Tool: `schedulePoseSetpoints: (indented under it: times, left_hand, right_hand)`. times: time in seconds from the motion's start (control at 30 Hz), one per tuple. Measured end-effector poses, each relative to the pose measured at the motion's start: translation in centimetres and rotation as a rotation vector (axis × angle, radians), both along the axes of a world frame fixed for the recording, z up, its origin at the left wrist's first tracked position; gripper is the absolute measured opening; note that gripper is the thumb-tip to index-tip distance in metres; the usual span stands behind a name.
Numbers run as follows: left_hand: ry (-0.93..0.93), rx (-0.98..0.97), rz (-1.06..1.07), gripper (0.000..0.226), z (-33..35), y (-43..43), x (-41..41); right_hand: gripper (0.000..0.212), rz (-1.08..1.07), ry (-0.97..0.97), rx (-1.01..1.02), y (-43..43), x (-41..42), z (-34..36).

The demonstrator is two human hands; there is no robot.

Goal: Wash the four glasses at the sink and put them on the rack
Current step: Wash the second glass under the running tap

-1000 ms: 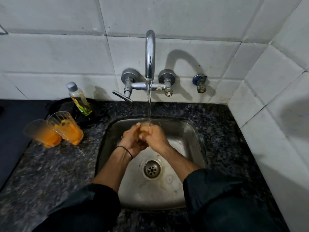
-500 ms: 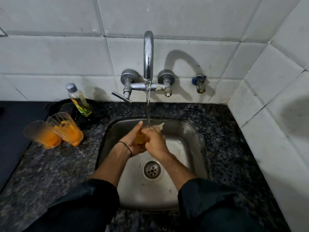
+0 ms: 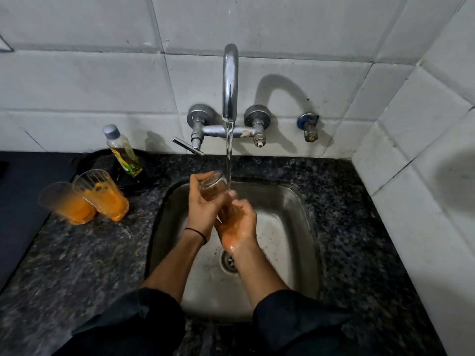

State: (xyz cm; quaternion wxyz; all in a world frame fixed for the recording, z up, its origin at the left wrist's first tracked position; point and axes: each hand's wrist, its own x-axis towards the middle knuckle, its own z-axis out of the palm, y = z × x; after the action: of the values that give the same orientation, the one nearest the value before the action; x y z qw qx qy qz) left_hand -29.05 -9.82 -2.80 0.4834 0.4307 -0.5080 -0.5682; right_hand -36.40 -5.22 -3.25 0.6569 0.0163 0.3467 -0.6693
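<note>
White tiled walls (image 3: 77, 80) meet in a corner at the right, their grout lines grey and smudged. A dark speckled stone counter (image 3: 77, 253) runs along their foot, with a dark mat (image 3: 23, 201) over its left edge. A chrome tap (image 3: 230, 80) on the back wall casts a curved shadow (image 3: 277, 91) to its right.

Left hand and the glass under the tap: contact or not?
Touching. The head view shows the left hand with its fingers curled round the glass near its rim, with no gap between them.
</note>
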Motion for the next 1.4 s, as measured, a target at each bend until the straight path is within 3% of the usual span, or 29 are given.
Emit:
schedulePoseSetpoints:
  times: [0.1,0.2,0.3,0.37,0.43,0.5,0.6,0.63,0.67,0.77,0.8,0.87,0.9,0.97,1.0,1.03,1.07,1.13,1.2,1.27,1.33,1.4]
  left_hand:
    - [0.094,0.126,0.074,0.046,-0.4,0.3,0.3]
    - [0.163,0.450,0.107,0.032,-2.1,-0.5,0.6]
    - [0.357,0.890,-0.049,0.046,-2.4,-1.7,1.2]
    - [0.435,1.000,-0.070,0.046,-2.0,-2.1,1.2]
    - [0.467,0.943,-0.074,0.043,-2.3,-2.4,0.6]
    - [0.486,0.838,-0.088,0.044,-2.2,-2.0,-0.3]
    - [0.598,0.793,-0.086,0.050,-2.1,-1.3,-0.8]
    - [0.590,0.809,-0.107,0.053,-1.9,-1.3,-0.6]
    - [0.539,0.826,-0.130,0.056,-2.0,-1.8,-0.4]
    - [0.303,0.900,-0.238,0.057,-1.9,-2.9,0.4]
    - [0.301,0.907,-0.252,0.055,-1.9,-3.0,0.4]
    - [0.393,0.860,-0.221,0.047,-2.0,-2.6,0.1]
    - [0.446,0.823,-0.189,0.041,-2.5,-2.6,0.0]
    - [0.520,0.756,-0.144,0.042,-2.9,-2.5,0.4]
    - [0.492,0.733,-0.146,0.050,-3.1,-2.7,0.7]
    - [0.422,0.748,-0.168,0.053,-2.9,-3.0,1.0]
    - [0.332,0.794,-0.201,0.050,-2.5,-3.1,1.2]
    - [0.217,0.920,-0.256,0.045,-1.8,-3.5,1.8]
    - [0.249,0.991,-0.266,0.054,-1.4,-3.9,2.0]
    - [0.308,0.953,-0.264,0.056,-1.4,-3.8,1.4]
    - [0.385,0.841,-0.207,0.047,-1.9,-3.3,0.7]
    - [0.458,0.746,-0.196,0.041,-2.2,-2.5,0.2]
  right_hand:
    - [0.041,0.105,0.223,0.085,-0.9,-0.2,0.1]
    - [0.021,0.229,0.935,0.048,-1.7,-0.8,0.3]
    - [0.015,0.548,1.741,-0.189,-1.7,-2.9,1.3]
    - [0.034,0.925,2.189,-0.341,-1.6,-4.3,2.6]
    - [0.054,1.136,2.396,-0.317,-1.6,-5.0,3.6]
    - [0.052,1.089,2.289,-0.206,-2.1,-4.5,4.2]
    - [0.046,0.909,1.619,0.006,-2.4,-3.2,3.4]
    - [0.040,0.879,1.571,-0.014,-2.4,-3.1,3.1]
    - [0.032,0.893,1.677,-0.094,-2.4,-3.5,3.1]
    - [0.026,1.029,2.315,-0.312,-2.0,-4.4,3.9]
    - [0.027,1.037,2.412,-0.352,-1.9,-4.5,4.2]
    - [0.023,0.939,2.374,-0.324,-2.1,-3.8,4.1]
    - [0.017,0.866,2.242,-0.235,-2.2,-3.4,4.0]
    - [0.016,0.678,1.640,-0.036,-2.4,-2.4,3.4]
    - [0.016,0.578,1.334,0.028,-2.6,-1.9,3.2]
    - [0.016,0.491,1.201,0.065,-2.6,-1.6,3.3]
    - [0.018,0.441,1.281,0.077,-2.6,-1.6,3.2]
    - [0.016,0.522,1.803,0.011,-2.6,-2.4,2.6]
    - [0.010,0.718,2.269,-0.199,-2.4,-3.3,2.4]
    - [0.022,0.821,2.333,-0.306,-2.6,-4.1,2.7]
    - [0.026,0.825,2.141,-0.202,-2.9,-3.8,2.9]
    - [0.026,0.669,1.535,0.013,-3.3,-2.7,3.2]
